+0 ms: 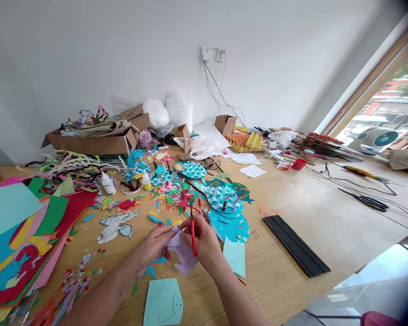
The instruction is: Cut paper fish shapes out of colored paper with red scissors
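Left hand pinched on purple paper, near middle of wooden table. Right hand closed around red-handled scissors, beside paper; whether its fingertips also grip paper, cannot tell. Pale green fish drawing lies nearer. White fish cutouts left, black strip right.

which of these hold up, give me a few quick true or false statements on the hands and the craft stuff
1. The right grip holds red-handled scissors. True.
2. The left grip holds a glue bottle. False: it holds purple paper.
3. A fish is drawn on the pale green sheet nearest the camera. True.
4. The red cup stands left of both hands. False: it is to their right.
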`<action>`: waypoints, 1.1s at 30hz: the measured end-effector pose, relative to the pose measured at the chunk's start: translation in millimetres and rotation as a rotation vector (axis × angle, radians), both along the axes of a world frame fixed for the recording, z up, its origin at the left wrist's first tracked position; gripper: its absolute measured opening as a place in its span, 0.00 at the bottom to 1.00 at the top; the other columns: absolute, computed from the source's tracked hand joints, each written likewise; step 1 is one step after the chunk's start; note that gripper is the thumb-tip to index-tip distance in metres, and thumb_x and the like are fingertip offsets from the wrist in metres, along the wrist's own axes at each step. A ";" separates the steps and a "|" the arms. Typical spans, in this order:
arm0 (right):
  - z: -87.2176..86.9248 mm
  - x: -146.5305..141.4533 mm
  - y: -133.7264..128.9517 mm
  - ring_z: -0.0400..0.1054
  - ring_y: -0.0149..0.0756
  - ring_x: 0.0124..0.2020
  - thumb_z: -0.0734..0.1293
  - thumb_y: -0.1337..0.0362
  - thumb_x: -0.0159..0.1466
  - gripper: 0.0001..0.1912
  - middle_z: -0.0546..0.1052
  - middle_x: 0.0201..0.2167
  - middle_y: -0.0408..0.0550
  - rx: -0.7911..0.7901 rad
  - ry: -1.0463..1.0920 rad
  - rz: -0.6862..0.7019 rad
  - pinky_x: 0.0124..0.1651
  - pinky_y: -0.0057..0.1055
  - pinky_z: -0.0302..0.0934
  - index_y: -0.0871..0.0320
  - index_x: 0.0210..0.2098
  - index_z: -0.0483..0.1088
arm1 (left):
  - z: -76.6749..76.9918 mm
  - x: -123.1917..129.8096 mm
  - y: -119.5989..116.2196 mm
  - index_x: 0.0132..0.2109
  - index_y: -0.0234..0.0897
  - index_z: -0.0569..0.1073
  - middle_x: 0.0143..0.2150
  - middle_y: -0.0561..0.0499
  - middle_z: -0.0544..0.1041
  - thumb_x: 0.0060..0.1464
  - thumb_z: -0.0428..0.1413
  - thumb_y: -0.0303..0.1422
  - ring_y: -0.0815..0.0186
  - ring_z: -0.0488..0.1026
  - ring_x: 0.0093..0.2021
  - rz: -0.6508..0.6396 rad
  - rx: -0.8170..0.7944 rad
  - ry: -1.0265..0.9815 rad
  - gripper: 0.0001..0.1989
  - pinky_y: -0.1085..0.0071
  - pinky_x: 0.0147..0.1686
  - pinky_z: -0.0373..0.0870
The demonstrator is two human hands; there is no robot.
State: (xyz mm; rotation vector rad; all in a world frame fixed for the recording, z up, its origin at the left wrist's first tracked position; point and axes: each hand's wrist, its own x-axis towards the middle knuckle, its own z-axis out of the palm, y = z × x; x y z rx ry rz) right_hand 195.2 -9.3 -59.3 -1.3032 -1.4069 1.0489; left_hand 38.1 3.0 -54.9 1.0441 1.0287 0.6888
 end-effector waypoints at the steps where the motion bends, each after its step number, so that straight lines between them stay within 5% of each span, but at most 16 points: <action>1: -1.1 -1.2 -0.1 0.60 0.31 0.23 0.64 0.68 0.51 0.06 0.67 0.22 0.40 0.016 -0.031 -0.019 0.25 0.25 0.55 0.58 0.30 0.64 | 0.8 0.0 -2.0 0.36 0.35 0.74 0.25 0.55 0.72 0.44 0.59 0.49 0.71 0.68 0.23 0.014 -0.006 -0.012 0.21 0.74 0.23 0.67; 9: -5.1 -3.6 2.3 0.68 0.34 0.29 0.63 0.72 0.52 0.06 0.71 0.25 0.43 0.064 -0.193 -0.093 0.31 0.25 0.60 0.57 0.28 0.62 | 11.6 2.4 10.8 0.30 0.32 0.75 0.21 0.54 0.76 0.34 0.66 0.38 0.69 0.70 0.20 -0.007 0.045 0.030 0.16 0.75 0.20 0.62; 16: -1.0 31.3 2.7 0.70 0.36 0.32 0.62 0.67 0.59 0.05 0.77 0.33 0.50 -0.037 -0.460 -0.173 0.31 0.25 0.58 0.59 0.36 0.65 | 33.2 -36.5 37.3 0.35 0.36 0.74 0.27 0.55 0.79 0.39 0.63 0.33 0.69 0.73 0.26 0.219 0.148 0.055 0.13 0.76 0.25 0.67; 22: 9.4 51.5 -26.4 0.71 0.42 0.29 0.64 0.71 0.55 0.05 0.78 0.27 0.54 -0.158 -0.797 -0.017 0.27 0.28 0.51 0.61 0.29 0.72 | 42.7 -69.0 36.0 0.36 0.37 0.74 0.29 0.55 0.79 0.38 0.65 0.33 0.70 0.72 0.28 0.326 0.161 0.046 0.15 0.78 0.26 0.70; 28: 14.6 39.1 -61.9 0.75 0.47 0.38 0.61 0.70 0.59 0.12 0.80 0.37 0.58 -0.340 -1.160 0.330 0.33 0.31 0.61 0.60 0.36 0.77 | 41.5 -83.7 25.2 0.32 0.38 0.75 0.28 0.55 0.79 0.35 0.66 0.34 0.69 0.71 0.28 0.400 0.171 0.078 0.13 0.79 0.25 0.69; 33: 19.9 27.2 -67.6 0.76 0.51 0.39 0.62 0.75 0.59 0.13 0.80 0.38 0.60 -0.430 -1.323 0.387 0.35 0.34 0.68 0.63 0.38 0.78 | 40.3 -80.5 17.8 0.35 0.37 0.74 0.27 0.55 0.78 0.39 0.63 0.36 0.66 0.72 0.28 0.355 0.269 0.234 0.14 0.76 0.26 0.69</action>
